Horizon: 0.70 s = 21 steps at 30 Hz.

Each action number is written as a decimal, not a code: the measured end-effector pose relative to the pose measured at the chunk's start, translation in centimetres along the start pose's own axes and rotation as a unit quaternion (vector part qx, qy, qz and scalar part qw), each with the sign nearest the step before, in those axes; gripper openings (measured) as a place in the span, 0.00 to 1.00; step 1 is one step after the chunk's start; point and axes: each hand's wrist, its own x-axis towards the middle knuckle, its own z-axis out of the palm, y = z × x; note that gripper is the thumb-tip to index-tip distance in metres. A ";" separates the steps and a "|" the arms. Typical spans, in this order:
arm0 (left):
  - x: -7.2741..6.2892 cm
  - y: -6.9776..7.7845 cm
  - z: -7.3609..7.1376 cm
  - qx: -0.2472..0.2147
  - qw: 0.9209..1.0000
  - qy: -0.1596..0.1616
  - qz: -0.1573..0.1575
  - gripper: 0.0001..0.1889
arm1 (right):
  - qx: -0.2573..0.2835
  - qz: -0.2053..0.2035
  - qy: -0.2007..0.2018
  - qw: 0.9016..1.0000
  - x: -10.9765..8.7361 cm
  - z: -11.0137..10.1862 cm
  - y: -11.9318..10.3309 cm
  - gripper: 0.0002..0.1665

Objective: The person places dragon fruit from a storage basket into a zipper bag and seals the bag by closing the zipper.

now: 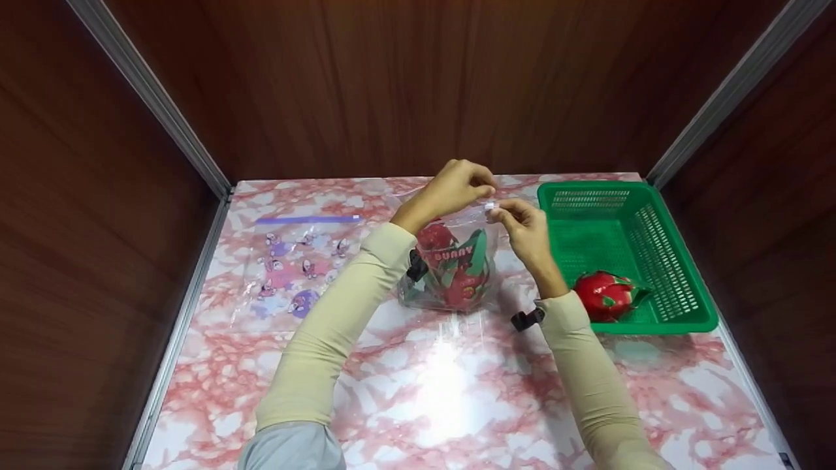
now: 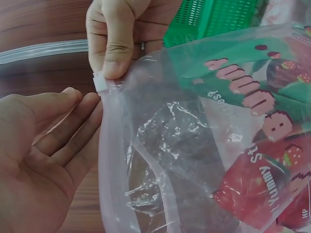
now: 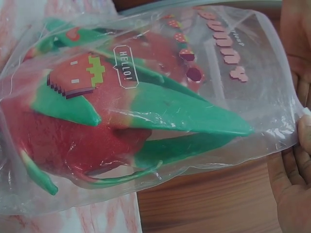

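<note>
Between dark wood-grain panels (image 1: 392,85), a glossy red-and-white marbled tabletop (image 1: 392,398) bears at its centre a clear plastic zip bag (image 2: 160,97), bulging with smooth red, green-tipped dragon fruit (image 3: 68,145). The right hand (image 1: 528,238) pinches the white slider (image 1: 490,205) at the bag's mouth, the left hand (image 1: 454,189) just beside it with fingers relaxed, while a perforated green basket (image 1: 679,326) holds one more red fruit (image 1: 599,297)

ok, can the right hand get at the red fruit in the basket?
Probably, after letting go: the right hand pinches the bag near its slider, but nothing covers the red fruit in the open-topped green basket.
</note>
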 end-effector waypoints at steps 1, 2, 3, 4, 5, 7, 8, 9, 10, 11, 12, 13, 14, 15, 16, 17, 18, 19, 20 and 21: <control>0.1 0.0 0.0 0.005 1.000 -0.008 -0.003 0.10 | 0.000 0.001 0.001 1.000 0.0 0.0 0.0 0.06; 0.2 -0.1 0.0 0.011 1.000 -0.016 -0.004 0.10 | 0.000 0.001 0.001 1.000 0.0 0.0 0.0 0.06; 0.3 -0.1 0.0 0.016 1.000 -0.023 -0.005 0.10 | 0.002 0.002 0.001 1.000 0.0 0.0 0.0 0.06; 0.4 -0.1 0.0 0.022 0.999 -0.030 -0.005 0.09 | 0.004 0.003 0.001 1.000 0.0 0.0 0.0 0.07; 0.6 -0.1 0.0 0.028 0.999 -0.038 -0.004 0.09 | 0.007 0.003 0.001 1.000 0.0 0.1 0.0 0.07; 0.7 -0.2 -0.1 0.040 0.998 -0.052 -0.003 0.08 | 0.009 0.005 0.000 1.000 0.0 0.0 0.0 0.08; 0.8 -0.2 -0.2 0.045 0.997 -0.058 -0.002 0.08 | 0.008 0.004 0.001 1.000 0.0 0.0 0.0 0.08; 0.8 -0.1 -0.3 0.051 0.997 -0.065 -0.002 0.08 | 0.008 0.004 0.001 1.000 0.0 0.0 -0.1 0.08; 0.9 -0.1 -0.4 0.056 0.996 -0.071 -0.003 0.08 | 0.008 0.004 0.001 1.000 0.0 0.0 -0.1 0.08; 0.9 0.0 -0.4 0.059 0.995 -0.077 -0.005 0.08 | 0.007 0.004 0.002 1.000 0.0 0.0 -0.1 0.08; 0.9 0.0 -0.5 0.061 0.995 -0.082 -0.007 0.08 | 0.006 0.004 0.003 1.000 0.0 -0.1 -0.1 0.08; 0.9 0.0 -0.6 0.061 0.994 -0.086 -0.009 0.08 | 0.006 0.004 0.004 1.000 0.1 -0.1 -0.1 0.08; 0.9 0.1 -0.7 0.063 0.994 -0.089 -0.011 0.08 | 0.006 0.005 0.005 1.000 0.1 -0.1 -0.2 0.07; 0.8 0.1 -0.7 0.063 0.994 -0.092 -0.014 0.08 | 0.007 0.006 0.007 1.000 0.1 -0.1 -0.2 0.07; 0.8 0.1 -0.8 0.061 0.994 -0.094 -0.016 0.08 | 0.007 0.008 0.009 1.000 0.1 0.0 -0.2 0.06; 0.8 0.1 -0.8 0.061 0.993 -0.095 -0.017 0.08 | 0.007 0.010 0.010 1.000 0.1 0.0 -0.2 0.06; 0.9 0.1 -0.8 0.062 0.993 -0.097 -0.017 0.08 | 0.006 0.012 0.012 1.000 0.1 0.0 -0.2 0.06; 0.9 0.1 -0.9 0.065 0.993 -0.100 -0.017 0.08 | 0.005 0.013 0.014 1.000 0.2 0.1 -0.2 0.06; 1.0 0.2 -0.9 0.070 0.992 -0.103 -0.017 0.08 | 0.004 0.015 0.015 1.000 0.2 0.1 -0.3 0.06; 1.1 0.2 -1.0 0.074 0.992 -0.106 -0.016 0.07 | 0.001 0.017 0.017 1.000 0.2 0.1 -0.3 0.06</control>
